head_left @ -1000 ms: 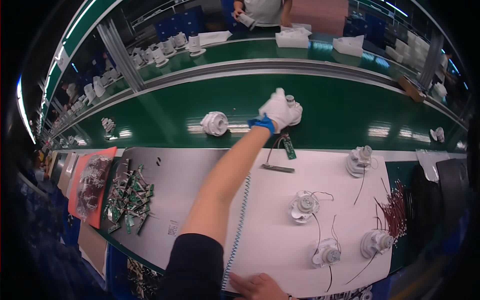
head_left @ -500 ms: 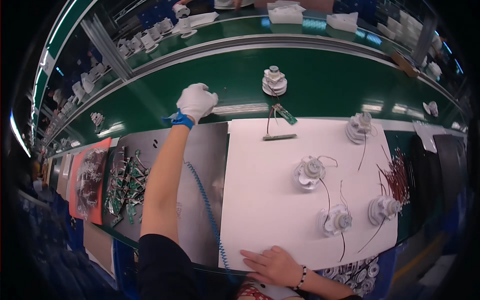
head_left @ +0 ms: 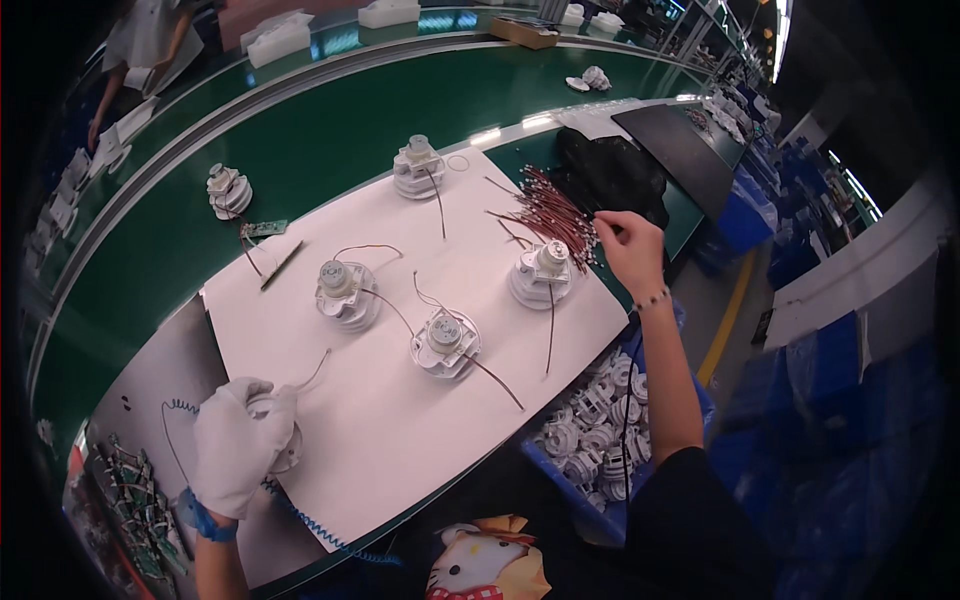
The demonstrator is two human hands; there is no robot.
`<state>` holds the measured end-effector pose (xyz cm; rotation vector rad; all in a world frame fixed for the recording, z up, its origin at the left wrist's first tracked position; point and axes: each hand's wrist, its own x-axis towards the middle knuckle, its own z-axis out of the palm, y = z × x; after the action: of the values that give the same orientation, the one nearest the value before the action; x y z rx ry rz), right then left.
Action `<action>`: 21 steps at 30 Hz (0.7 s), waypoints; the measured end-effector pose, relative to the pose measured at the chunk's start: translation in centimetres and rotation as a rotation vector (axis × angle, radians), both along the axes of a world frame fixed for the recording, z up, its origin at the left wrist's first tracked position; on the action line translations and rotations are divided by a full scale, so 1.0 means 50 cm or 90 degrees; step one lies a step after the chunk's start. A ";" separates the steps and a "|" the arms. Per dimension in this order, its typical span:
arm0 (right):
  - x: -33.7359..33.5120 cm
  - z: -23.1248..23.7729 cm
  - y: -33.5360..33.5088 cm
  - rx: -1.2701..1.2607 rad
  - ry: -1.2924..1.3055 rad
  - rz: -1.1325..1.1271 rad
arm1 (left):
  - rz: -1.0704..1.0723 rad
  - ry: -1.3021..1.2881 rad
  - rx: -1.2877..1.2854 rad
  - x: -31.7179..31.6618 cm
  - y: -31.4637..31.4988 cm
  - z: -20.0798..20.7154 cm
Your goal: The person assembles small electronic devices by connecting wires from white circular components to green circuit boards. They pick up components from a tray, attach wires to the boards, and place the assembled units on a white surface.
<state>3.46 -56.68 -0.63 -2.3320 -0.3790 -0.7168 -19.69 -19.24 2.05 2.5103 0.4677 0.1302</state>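
Observation:
My left hand (head_left: 232,450), in a white glove with a blue wrist strap, is closed round a white motor unit (head_left: 291,446) at the near left corner of the white sheet (head_left: 330,430). A thin wire sticks up from that unit. My bare right hand (head_left: 634,258) is at the right end of a bundle of dark red wires (head_left: 552,212), its fingers pinched together; what lies between them is too small to make out. Several similar motor units, such as one (head_left: 446,342) with brown wires, stand upright on the sheet.
A blue bin (head_left: 575,512) full of white plastic parts is below the sheet's right edge. Green circuit boards (head_left: 140,505) lie piled at the left. Another motor unit (head_left: 229,192), wired to small boards, stands on the green bench (head_left: 320,150). A coiled blue cord (head_left: 325,535) trails near the front edge.
The view has swung to the right. My left hand has come back from the far bench and now holds a motor unit. My right hand has gone from the near edge to the wires.

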 end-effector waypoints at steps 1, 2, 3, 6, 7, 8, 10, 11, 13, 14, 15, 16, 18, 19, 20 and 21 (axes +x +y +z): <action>0.055 -0.037 -0.025 -0.124 -0.012 0.027 | -0.010 -0.004 0.042 0.008 0.002 -0.014; 0.072 -0.056 -0.004 -0.218 0.030 0.030 | -0.027 -0.028 0.043 0.010 0.010 -0.026; 0.079 -0.071 0.012 -0.252 0.091 0.025 | -0.039 -0.043 0.046 0.010 0.016 -0.032; 0.124 -0.103 0.008 -0.282 0.120 0.032 | -0.179 -0.119 0.190 0.006 0.061 -0.042; 0.122 -0.095 0.019 -0.258 0.170 0.022 | -0.229 -0.114 0.266 -0.003 0.090 -0.051; 0.134 -0.095 0.004 -0.262 0.217 0.042 | -0.036 -0.020 -0.139 -0.002 0.085 -0.036; 0.191 -0.140 -0.046 -0.236 0.232 0.077 | -0.003 -0.023 -0.192 -0.021 0.126 -0.058; 0.197 -0.148 -0.055 -0.238 0.204 0.082 | 0.026 -0.053 -0.248 -0.038 0.133 -0.068; 0.221 -0.163 -0.083 -0.220 0.200 0.106 | 0.066 -0.124 -0.356 -0.060 0.135 -0.085; 0.214 -0.156 -0.074 -0.182 0.189 0.134 | 0.112 -0.168 -0.431 -0.075 0.128 -0.092; 0.214 -0.142 -0.071 -0.200 0.170 0.126 | 0.152 -0.215 -0.507 -0.091 0.114 -0.102; 0.224 -0.132 -0.081 -0.146 0.203 0.084 | 0.188 -0.262 -0.587 -0.104 0.104 -0.109; 0.235 -0.099 -0.118 -0.070 0.094 0.035 | 0.092 -0.313 -0.522 -0.123 0.093 -0.117; 0.214 -0.071 -0.102 0.043 0.105 0.037 | 0.031 -0.365 -0.366 -0.135 0.071 -0.117; 0.188 -0.040 -0.087 0.156 0.116 0.038 | 0.052 -0.325 -0.342 -0.137 0.058 -0.110; 0.158 -0.007 -0.078 0.208 0.059 0.099 | 0.067 -0.286 -0.318 -0.136 0.044 -0.100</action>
<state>11.36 -60.58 -0.99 -1.9955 -0.3670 -0.5486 -26.51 -17.02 -2.95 1.8929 0.3855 0.5353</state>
